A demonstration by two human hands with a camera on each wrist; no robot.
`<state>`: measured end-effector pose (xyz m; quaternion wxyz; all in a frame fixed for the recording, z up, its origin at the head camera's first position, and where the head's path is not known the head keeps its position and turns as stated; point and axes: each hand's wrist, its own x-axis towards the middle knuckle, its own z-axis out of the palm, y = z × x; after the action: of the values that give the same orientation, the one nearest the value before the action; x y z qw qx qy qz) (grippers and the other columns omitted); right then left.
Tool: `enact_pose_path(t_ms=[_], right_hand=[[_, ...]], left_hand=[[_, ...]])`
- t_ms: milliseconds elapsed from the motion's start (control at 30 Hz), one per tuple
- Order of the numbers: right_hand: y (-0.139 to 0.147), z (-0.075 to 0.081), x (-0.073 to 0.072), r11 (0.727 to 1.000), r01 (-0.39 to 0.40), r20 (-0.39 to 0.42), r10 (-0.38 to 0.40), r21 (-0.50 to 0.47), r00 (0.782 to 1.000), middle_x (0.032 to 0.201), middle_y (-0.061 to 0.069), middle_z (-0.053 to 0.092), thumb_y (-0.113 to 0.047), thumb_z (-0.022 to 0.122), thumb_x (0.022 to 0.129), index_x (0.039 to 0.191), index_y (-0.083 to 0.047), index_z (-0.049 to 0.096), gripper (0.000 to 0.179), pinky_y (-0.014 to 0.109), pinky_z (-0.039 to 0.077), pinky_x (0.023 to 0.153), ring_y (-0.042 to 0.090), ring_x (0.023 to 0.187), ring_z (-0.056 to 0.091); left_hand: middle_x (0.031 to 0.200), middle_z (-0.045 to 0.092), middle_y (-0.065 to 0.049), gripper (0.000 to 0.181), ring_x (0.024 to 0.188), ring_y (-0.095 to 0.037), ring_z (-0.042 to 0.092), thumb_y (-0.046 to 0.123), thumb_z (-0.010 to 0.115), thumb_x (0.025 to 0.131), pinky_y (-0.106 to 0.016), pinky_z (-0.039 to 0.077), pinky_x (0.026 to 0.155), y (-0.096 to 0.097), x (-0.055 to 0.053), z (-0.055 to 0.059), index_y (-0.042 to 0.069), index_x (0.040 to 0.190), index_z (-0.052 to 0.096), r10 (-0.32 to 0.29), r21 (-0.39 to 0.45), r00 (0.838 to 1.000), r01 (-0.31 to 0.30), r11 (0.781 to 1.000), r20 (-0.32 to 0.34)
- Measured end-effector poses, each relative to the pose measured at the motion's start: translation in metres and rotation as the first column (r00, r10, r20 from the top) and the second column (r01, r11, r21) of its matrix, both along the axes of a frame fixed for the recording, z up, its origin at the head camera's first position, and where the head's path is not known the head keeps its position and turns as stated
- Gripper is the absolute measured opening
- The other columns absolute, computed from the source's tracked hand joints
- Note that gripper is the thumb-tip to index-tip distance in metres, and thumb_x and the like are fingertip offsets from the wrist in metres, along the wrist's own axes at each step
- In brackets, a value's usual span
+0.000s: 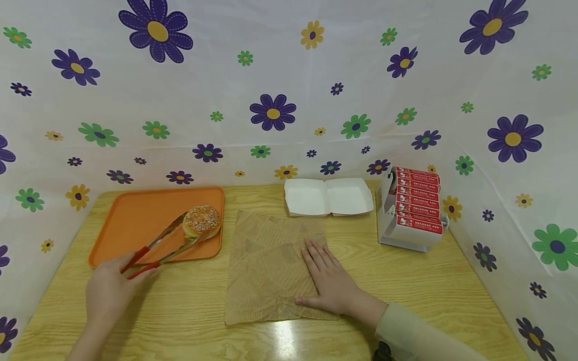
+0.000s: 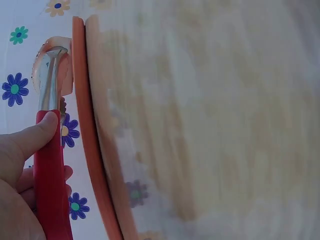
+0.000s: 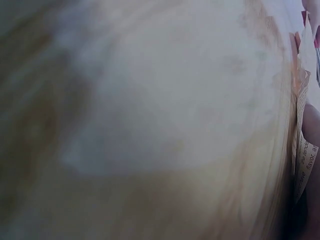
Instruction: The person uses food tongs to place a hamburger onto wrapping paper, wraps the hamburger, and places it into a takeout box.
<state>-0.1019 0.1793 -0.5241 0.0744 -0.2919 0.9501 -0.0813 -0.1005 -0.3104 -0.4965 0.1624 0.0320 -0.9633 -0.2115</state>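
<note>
At the left, the person's left hand point(image 1: 106, 286) has a closed grip on the red handles of metal tongs point(image 1: 137, 256), the thumb pressing one handle. Just beyond that grip is an orange tray point(image 1: 144, 215), flat on the wood-grain tabletop point(image 1: 189, 311). The sesame-topped bun point(image 1: 201, 220) is at the tray's right end, ahead of the left grip and to its right, well apart from the fingers; the tongs' far ends stand at either side of it, spread about as wide as the bun. Whether it rests on the tray or is slightly raised, I cannot tell. Next comes brown newsprint-patterned paper point(image 1: 266, 271), lying flat. The right hand point(image 1: 329, 281) rests on its right edge, fingers extended and thumb out wide, its grip holding nothing; the bun lies well apart from it, to the left. Behind the paper sits an opened white box point(image 1: 327, 197), and farthest right, a white holder point(image 1: 404, 240) bears red-and-white labels point(image 1: 417, 198).
</note>
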Motion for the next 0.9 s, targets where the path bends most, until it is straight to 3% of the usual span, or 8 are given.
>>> enact_pose_path(t_ms=[333,433,600,900], right_hand=[[-0.002,0.005,0.001,1.0,-0.002,-0.004,0.002,-0.012,1.0,0.178,0.024,0.009,-0.074,0.059,0.095,0.168,0.003,0.017,0.115,0.058,0.02,0.135,0.04,0.166,0.011],[-0.002,0.006,0.001,1.0,-0.001,-0.002,0.001,-0.007,1.0,0.178,0.024,0.008,-0.074,0.059,0.095,0.168,0.003,0.016,0.115,0.057,0.019,0.135,0.04,0.166,0.01],[-0.001,0.004,0.002,1.0,-0.008,-0.014,0.008,0.0,1.0,0.178,0.024,0.009,-0.074,0.058,0.096,0.168,0.003,0.016,0.114,0.057,0.02,0.135,0.04,0.166,0.01],[-0.001,0.004,0.002,1.0,-0.015,-0.023,0.015,-0.008,1.0,0.177,0.025,0.01,-0.075,0.057,0.096,0.167,0.004,0.018,0.114,0.058,0.021,0.134,0.041,0.166,0.011]], left_hand=[[0.114,0.073,-0.037,0.073,0.096,-0.057,0.069,0.022,0.102,0.064,-0.068,0.057,0.074,0.011,0.006,0.019,-0.011,0.122,0.073,0.041,0.031,0.998,-0.039,0.999,-0.056],[0.112,0.074,-0.036,0.073,0.095,-0.056,0.069,0.019,0.102,0.06,-0.068,0.057,0.074,0.017,0.007,0.025,-0.011,0.121,0.074,0.01,0.027,0.994,-0.007,1.0,-0.113],[0.111,0.075,-0.035,0.074,0.098,-0.053,0.068,0.018,0.102,0.059,-0.067,0.058,0.075,0.035,0.008,0.033,-0.009,0.123,0.074,-0.04,0.028,0.99,0.045,0.999,-0.133],[0.106,0.078,-0.028,0.068,0.098,-0.046,0.069,0.018,0.102,0.062,-0.064,0.061,0.075,0.066,0.009,0.032,-0.007,0.12,0.077,-0.144,0.044,0.978,0.152,0.987,-0.15]])
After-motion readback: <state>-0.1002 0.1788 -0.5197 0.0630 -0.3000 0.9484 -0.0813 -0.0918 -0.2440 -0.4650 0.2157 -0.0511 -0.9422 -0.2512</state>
